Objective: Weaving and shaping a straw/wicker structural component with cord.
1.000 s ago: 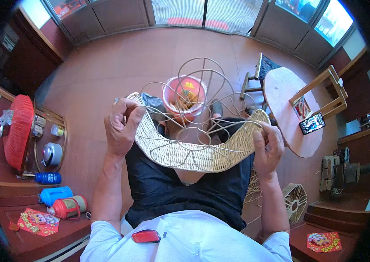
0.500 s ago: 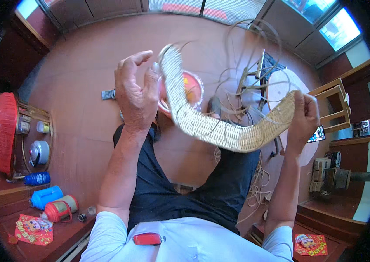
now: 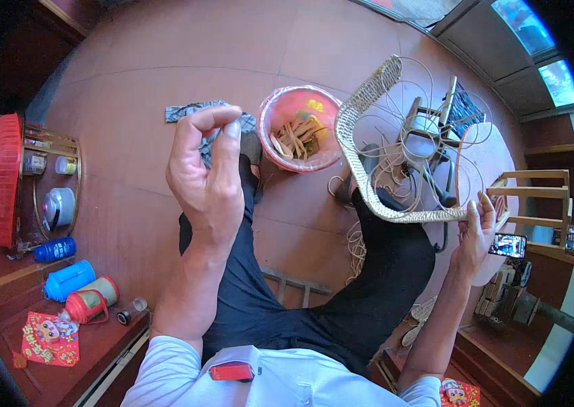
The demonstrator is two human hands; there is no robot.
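Note:
A pale woven band (image 3: 412, 216) with several bent wire loops stands out to my right, tilted so its curve runs up and away over my right leg. My right hand (image 3: 479, 224) grips it by its near end, fingers closed round it beside a phone. My left hand (image 3: 205, 169) is raised at centre-left, apart from the band, fingers curled loosely with a gap to the thumb and nothing held. Beyond it sits a red bucket (image 3: 304, 163) lined with plastic and holding slats and scraps.
A grey patterned cloth (image 3: 185, 114) lies by my left foot. At right are a pale tabletop (image 3: 478, 152), wooden rack (image 3: 538, 175), phone (image 3: 508, 245) and chair (image 3: 463, 108). At left stand a trolley with a kettle (image 3: 60, 207) and flasks (image 3: 70, 279). Cord coils (image 3: 356, 251) lie below.
My left hand has let go of the band and stays raised. My right hand has swung the band rightward, uncovering the bucket. The view has shifted somewhat.

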